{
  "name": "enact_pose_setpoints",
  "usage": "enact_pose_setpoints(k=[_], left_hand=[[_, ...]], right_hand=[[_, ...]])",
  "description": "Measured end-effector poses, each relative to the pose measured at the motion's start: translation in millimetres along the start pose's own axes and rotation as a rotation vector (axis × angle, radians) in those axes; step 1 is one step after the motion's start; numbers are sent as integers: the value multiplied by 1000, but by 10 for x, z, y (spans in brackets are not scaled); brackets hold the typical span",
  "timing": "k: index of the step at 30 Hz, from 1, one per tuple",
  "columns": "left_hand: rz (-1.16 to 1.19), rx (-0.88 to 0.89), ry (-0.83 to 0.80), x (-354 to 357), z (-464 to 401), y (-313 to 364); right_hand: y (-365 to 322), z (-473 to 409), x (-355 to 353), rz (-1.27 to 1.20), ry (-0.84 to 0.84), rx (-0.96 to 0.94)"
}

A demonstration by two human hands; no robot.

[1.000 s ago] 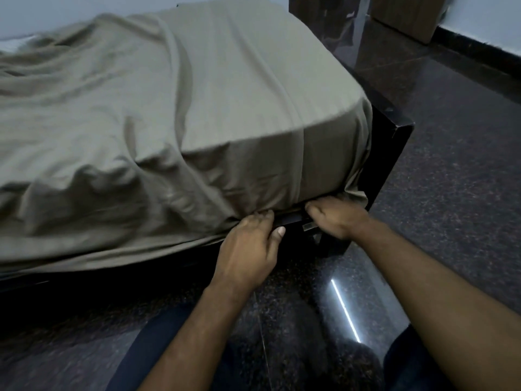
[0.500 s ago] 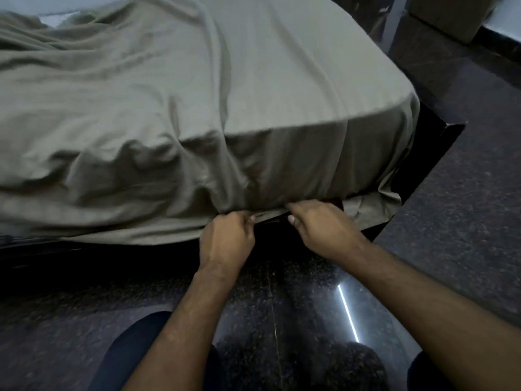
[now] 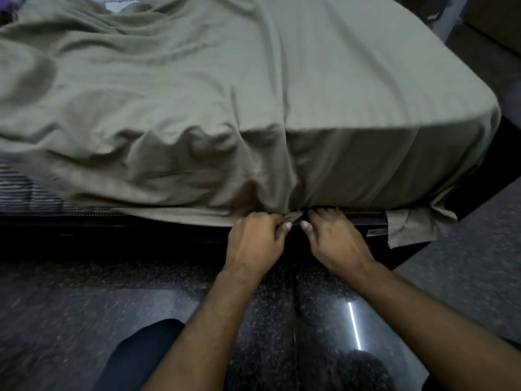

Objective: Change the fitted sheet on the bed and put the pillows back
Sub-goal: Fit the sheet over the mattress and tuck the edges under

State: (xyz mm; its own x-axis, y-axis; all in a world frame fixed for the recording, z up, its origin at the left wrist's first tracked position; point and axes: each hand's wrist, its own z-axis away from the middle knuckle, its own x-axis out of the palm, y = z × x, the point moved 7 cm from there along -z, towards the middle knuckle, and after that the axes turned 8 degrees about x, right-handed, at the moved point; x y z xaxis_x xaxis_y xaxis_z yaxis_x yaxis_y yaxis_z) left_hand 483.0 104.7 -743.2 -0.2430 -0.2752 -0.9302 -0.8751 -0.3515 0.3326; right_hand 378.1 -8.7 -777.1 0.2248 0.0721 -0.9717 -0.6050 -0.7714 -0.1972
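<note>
Both hands (image 3: 253, 238) (image 3: 335, 241) pinch sheet (image 3: 253, 94) hem (image 3: 293, 215), mattress-bottom edge.

sheet (image 3: 253, 94) over mattress (image 3: 17, 190), both hands side by side at its lower edge, floor (image 3: 70, 306) below

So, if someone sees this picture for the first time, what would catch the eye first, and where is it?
Probably the big olive-green sheet, which fills the upper half, smooth toward the right corner and bunched in wrinkles on the left. Next come the two hands at the bed's lower edge: the left hand and the right hand close together, gripping the hem. A loose flap of the sheet hangs at the right corner, over the dark bed frame.
</note>
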Motion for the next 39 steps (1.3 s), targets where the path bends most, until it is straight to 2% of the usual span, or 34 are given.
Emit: enact_pose_setpoints(k=[3, 6, 9, 10, 12, 14, 16, 18, 20, 23, 25, 30, 33, 36, 39], left_hand=[[-34, 31, -30, 102, -54, 69], [-99, -21, -47, 155, -80, 103], [-167, -63, 18, 139, -121, 131], [-176, -69, 26, 125, -137, 129], [-206, -72, -20, 148, -162, 143], [-262, -70, -63, 131, -148, 206], [-266, -39, -41, 93, -151, 369], [-188, 51, 21, 106, -181, 612], [-49, 246, 96, 258, -264, 908], [113, 499, -13, 637, -347, 1305], [127, 545, -77, 836, -402, 1455], [131, 484, -113, 1000, -549, 1585], [165, 427, -133, 1032, -630, 1645], [245, 323, -189, 1019, -699, 1646], [318, 281, -264, 980, -718, 1613]], right_hand=[[26, -60, -31, 33, -27, 92], [8, -102, -89, 66, -196, 114], [40, -81, -265, 44, -357, 142], [29, -53, -362, 47, -345, 132], [103, 34, -617, 40, -216, 162], [315, 136, -862, 26, -51, 252], [655, 274, -977, 66, -10, 358], [972, 416, -940, 115, -74, 402], [1232, 486, -756, 178, -202, 401], [1385, 448, -568, 129, -235, 377], [1408, 392, -477, 60, -185, 380], [1432, 227, -416, 99, -111, 336], [1487, 120, -430, 32, -153, 414], [1478, 54, -440, 80, -98, 426], [1495, 42, -425, 62, -171, 431]])
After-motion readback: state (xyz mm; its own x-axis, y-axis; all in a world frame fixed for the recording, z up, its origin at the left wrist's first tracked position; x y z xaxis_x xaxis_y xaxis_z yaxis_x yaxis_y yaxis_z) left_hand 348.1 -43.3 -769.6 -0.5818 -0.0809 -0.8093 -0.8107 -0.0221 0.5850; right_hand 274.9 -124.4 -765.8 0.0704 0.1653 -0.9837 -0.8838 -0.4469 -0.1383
